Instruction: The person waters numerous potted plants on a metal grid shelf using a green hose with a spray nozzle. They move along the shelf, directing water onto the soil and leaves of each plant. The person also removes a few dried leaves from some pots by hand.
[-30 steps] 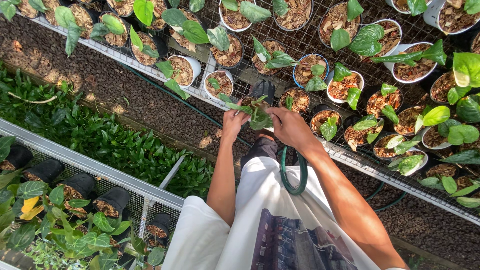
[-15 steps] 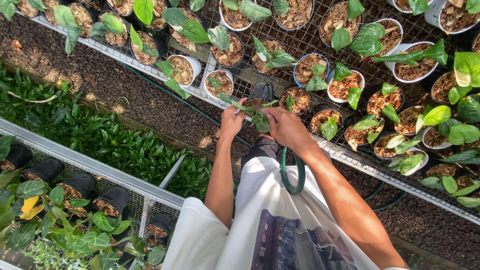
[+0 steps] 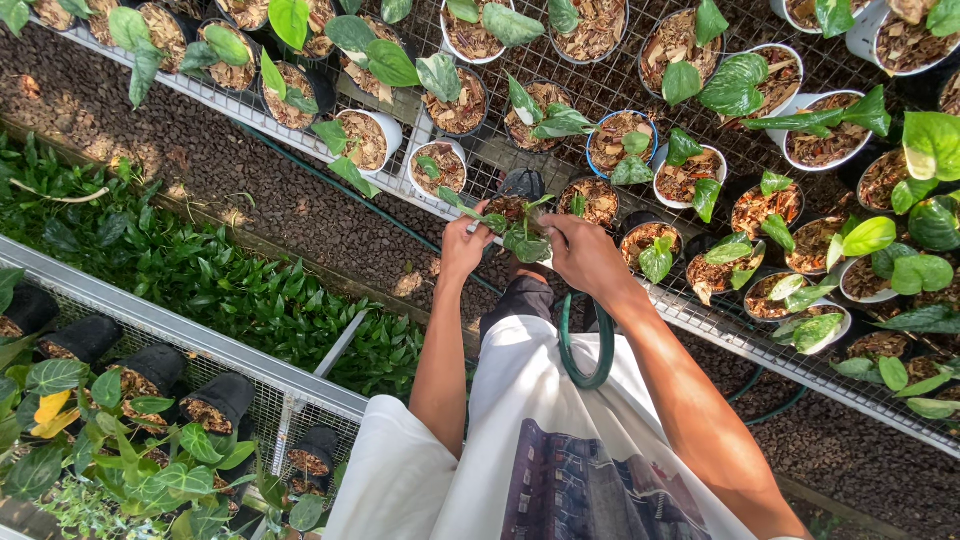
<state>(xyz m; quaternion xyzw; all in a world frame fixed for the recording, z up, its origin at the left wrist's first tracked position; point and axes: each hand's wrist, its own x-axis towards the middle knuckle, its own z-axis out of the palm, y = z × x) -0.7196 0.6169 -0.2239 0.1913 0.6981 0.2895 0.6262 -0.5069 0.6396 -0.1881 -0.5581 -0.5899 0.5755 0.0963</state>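
Note:
My left hand (image 3: 462, 246) and my right hand (image 3: 583, 252) are both closed around a small potted plant (image 3: 522, 232) with green leaves and bark mulch, held just above the near edge of the wire mesh bench (image 3: 690, 310). Its pot is mostly hidden by my fingers and the leaves. A green hose (image 3: 583, 350) loops down from under my right wrist in front of my white shirt.
Several white and black pots (image 3: 445, 168) of leafy plants fill the mesh bench. A dark gravel path (image 3: 250, 190) runs alongside, bordered by low green ground cover (image 3: 200, 270). A second mesh bench (image 3: 200, 345) with black pots lies at lower left.
Both hands have stayed at the bench edge with the plant; its leaves have shifted slightly between my fingers.

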